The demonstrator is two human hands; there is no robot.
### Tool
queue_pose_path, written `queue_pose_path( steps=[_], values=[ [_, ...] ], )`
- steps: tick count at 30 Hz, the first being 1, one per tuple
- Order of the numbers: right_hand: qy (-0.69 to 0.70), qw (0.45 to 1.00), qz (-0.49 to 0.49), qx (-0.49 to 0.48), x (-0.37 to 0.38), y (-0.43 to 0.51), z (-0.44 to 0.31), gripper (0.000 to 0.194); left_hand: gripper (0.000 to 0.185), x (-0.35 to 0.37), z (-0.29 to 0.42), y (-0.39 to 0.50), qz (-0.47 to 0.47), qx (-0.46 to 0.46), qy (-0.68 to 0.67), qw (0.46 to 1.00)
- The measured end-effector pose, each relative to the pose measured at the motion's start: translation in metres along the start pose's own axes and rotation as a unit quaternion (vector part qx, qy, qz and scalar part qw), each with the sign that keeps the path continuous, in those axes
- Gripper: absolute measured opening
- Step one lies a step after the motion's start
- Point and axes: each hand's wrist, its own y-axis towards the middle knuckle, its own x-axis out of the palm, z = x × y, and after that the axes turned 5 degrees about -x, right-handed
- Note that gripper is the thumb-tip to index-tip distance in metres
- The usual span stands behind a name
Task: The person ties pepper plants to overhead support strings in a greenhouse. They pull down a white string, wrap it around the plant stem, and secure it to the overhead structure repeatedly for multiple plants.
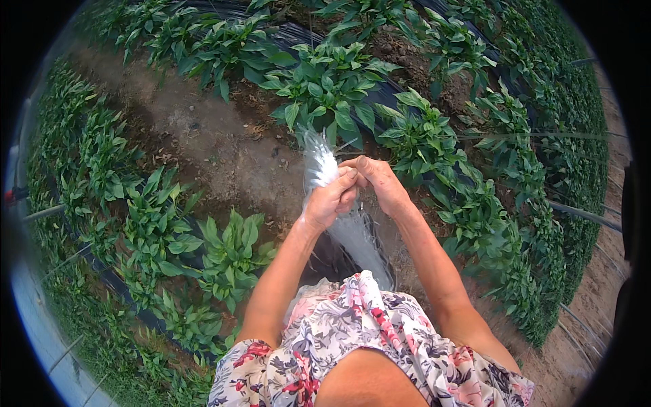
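Note:
A bundle of shiny white plastic strands passes through my left hand, which is closed around its middle. The cut-looking ends fan out beyond my fist, and the long tail hangs below it towards my body. My right hand touches the left at the fingertips, with thumb and forefinger brought together; a thin strand seems to be pinched there, though the fingers hide most of it. Just beyond the bundle grows a leafy green pepper plant.
Rows of leafy plants stand on both sides, with black plastic mulch film under them. A bare soil path runs between the rows. Thin strings cross at the right, near a pole.

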Motion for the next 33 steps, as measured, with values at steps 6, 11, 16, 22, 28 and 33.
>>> queue_pose_path(
  steps=[6, 11, 16, 22, 28, 33],
  values=[
    [0.055, 0.995, 0.015, 0.087, -0.030, 0.024, 0.034, 0.017, 0.017, 0.000, -0.026, 0.042, 0.115, -0.058, 0.089, 0.988],
    [0.109, 0.986, 0.114, 0.047, -0.055, 0.037, 0.069, 0.012, 0.013, 0.000, -0.042, 0.074, 0.152, -0.071, 0.061, 0.984],
    [0.166, 0.975, 0.133, 0.065, -0.079, 0.042, 0.082, 0.007, 0.014, -0.003, -0.064, 0.102, 0.132, -0.068, 0.019, 0.989],
    [0.248, 0.951, 0.167, 0.078, -0.103, 0.054, 0.103, 0.004, 0.024, -0.013, -0.089, 0.132, 0.151, -0.058, -0.063, 0.985],
    [0.298, 0.929, 0.207, 0.075, -0.111, 0.069, 0.139, 0.011, 0.026, -0.037, -0.111, 0.156, 0.164, -0.065, -0.121, 0.977],
    [0.277, 0.933, 0.214, 0.084, -0.110, 0.080, 0.168, 0.020, 0.022, -0.070, -0.127, 0.170, 0.186, -0.085, -0.113, 0.972]
  ],
)
